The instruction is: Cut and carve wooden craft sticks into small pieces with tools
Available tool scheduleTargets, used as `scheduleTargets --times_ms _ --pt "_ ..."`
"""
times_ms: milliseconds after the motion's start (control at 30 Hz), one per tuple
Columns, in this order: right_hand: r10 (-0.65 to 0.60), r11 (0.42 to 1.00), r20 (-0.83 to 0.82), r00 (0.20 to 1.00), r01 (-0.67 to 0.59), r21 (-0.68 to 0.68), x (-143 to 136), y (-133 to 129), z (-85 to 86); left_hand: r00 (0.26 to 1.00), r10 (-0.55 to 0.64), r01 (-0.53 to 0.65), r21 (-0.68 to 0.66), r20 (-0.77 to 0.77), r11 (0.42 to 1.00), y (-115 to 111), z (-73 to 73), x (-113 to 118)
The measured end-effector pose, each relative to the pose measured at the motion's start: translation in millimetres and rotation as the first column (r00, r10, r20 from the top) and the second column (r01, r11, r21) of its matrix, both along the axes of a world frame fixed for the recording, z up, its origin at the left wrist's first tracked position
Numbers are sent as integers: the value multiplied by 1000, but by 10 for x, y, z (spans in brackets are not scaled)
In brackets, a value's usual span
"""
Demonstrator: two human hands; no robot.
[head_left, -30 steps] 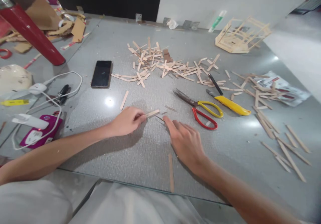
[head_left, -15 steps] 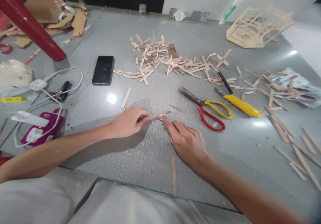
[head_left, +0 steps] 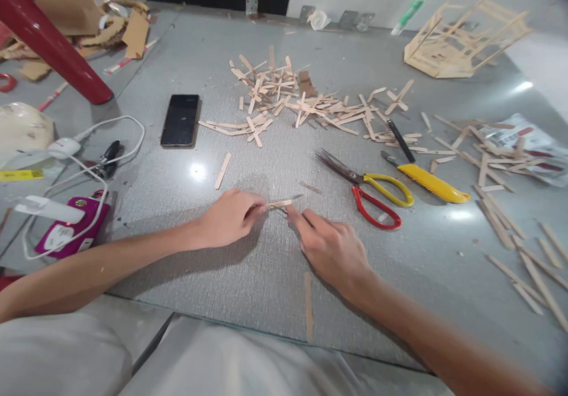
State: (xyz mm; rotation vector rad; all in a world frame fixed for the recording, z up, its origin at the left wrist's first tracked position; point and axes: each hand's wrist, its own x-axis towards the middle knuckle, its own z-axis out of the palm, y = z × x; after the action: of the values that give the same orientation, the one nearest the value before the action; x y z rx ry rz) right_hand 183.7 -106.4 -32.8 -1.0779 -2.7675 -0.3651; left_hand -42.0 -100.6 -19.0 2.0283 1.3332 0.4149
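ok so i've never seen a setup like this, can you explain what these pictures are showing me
There is no robot here: a person works with two bare hands, and every picture comes from one camera worn on the head, looking forward and down.

The left hand pinches a small wooden stick. The right hand is at the stick's other end, with a thin dark tool; its exact kind is too small to tell.

On the grey table lie a phone, a pile of sticks, scissors with one red and one yellow handle, and a yellow-handled cutter. At the far right stands an open wooden frame.
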Motion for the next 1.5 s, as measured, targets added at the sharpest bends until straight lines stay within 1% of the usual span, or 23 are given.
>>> scheduleTargets --times_ms 100,200,267,400,533,600,667,733,767,800,833,867,933,967,1000,1100,1167,1200,1267,1367,1433,1500 --pt "-44 989 32 998 49 -143 -3 24 29 1000 0 0 4 6 1000 -13 2 15" --pt "-95 956 -30 995 82 -280 7 78 37 1000 5 -5 13 -5 1000 -21 11 25" --pt "-86 941 -100 991 48 -336 26 129 26 1000 12 -12 10 -3 1000 -26 12 27" --pt "-35 910 -228 973 -63 -411 83 238 -41 1000 22 -22 8 -1 1000 -23 7 20" --pt "31 891 -364 931 -191 -411 124 310 -127 1000 17 -17 -7 21 1000 16 5 -8" --pt "41 891 -400 915 -215 -400 119 320 -151 999 14 -12 -51 45 999 35 16 -25" --pt "2 893 -444 896 -201 -402 99 316 -147 995 41 -29 -140 88 990 42 39 -40" --pt "-92 898 -524 847 -157 -410 73 305 -108 985 85 -46 -246 150 968 34 75 -50" --pt "-161 895 -568 807 -124 -429 60 296 -75 976 103 -45 -289 190 956 25 97 -53" --pt "-241 879 -609 756 -95 -467 47 286 -32 966 112 -33 -320 233 947 13 122 -52" --pt "-326 849 -641 695 -83 -522 34 272 18 955 109 -10 -337 277 942 -2 151 -47" --pt "-406 804 -657 635 -94 -587 20 253 75 942 101 16 -344 321 939 -19 183 -36" --pt "-522 700 -671 527 -185 -690 -10 200 201 913 96 53 -349 396 936 -64 254 5" --pt "-553 658 -668 497 -231 -717 -24 165 265 899 109 50 -347 424 936 -90 292 34" --pt "-577 632 -668 471 -261 -730 -37 127 328 886 134 33 -347 445 937 -117 329 67" --pt "-608 599 -668 429 -305 -741 -55 10 477 859 233 -83 -325 457 942 -194 429 163" --pt "-634 570 -652 415 -318 -757 -44 -43 522 859 261 -139 -289 440 947 -228 484 203" --pt "-653 550 -639 407 -325 -769 -33 -57 527 864 256 -145 -273 433 951 -238 508 214" --pt "-695 499 -610 381 -356 -790 -8 -65 512 873 221 -114 -258 435 959 -244 552 219" --pt "-743 422 -578 337 -435 -796 23 -51 478 857 192 -44 -303 479 952 -235 604 210" --pt "-759 397 -568 319 -464 -792 38 -48 478 836 195 -4 -349 513 937 -233 629 206" --pt "-767 402 -567 301 -464 -790 53 -55 497 813 209 20 -386 543 922 -240 650 208"
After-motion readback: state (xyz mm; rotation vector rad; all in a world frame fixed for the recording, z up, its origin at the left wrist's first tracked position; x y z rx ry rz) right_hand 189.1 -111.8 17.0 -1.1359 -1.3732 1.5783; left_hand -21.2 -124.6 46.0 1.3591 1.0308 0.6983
